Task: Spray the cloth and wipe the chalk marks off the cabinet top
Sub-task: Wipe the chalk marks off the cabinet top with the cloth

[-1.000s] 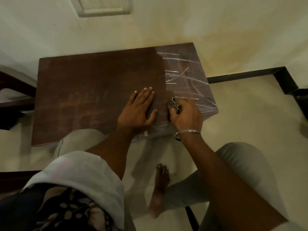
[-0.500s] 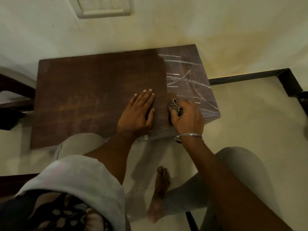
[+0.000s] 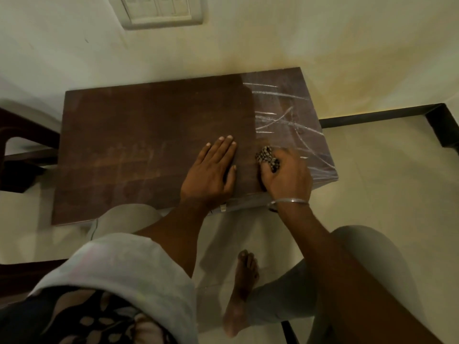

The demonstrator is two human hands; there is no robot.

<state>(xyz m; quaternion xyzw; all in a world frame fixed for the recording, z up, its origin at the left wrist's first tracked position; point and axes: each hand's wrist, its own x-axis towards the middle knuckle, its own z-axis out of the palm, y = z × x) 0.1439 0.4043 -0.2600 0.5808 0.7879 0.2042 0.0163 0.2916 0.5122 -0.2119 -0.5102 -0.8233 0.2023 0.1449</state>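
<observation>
Nearest to me is my bare foot (image 3: 242, 291) on the pale floor (image 3: 387, 194), between my knees. Further up, my left hand (image 3: 211, 172) lies flat on the cabinet top (image 3: 139, 145), fingers spread a little, palm down. Just beside it, my right hand (image 3: 289, 175) is closed around the cloth (image 3: 268, 158), a bunched patterned piece pressed on the wood near the front edge; a thin bangle (image 3: 289, 201) sits on this wrist. Beyond the cloth, white chalk marks (image 3: 285, 120) cross the right end of the top. On the wall behind is a switch plate (image 3: 161, 9).
</observation>
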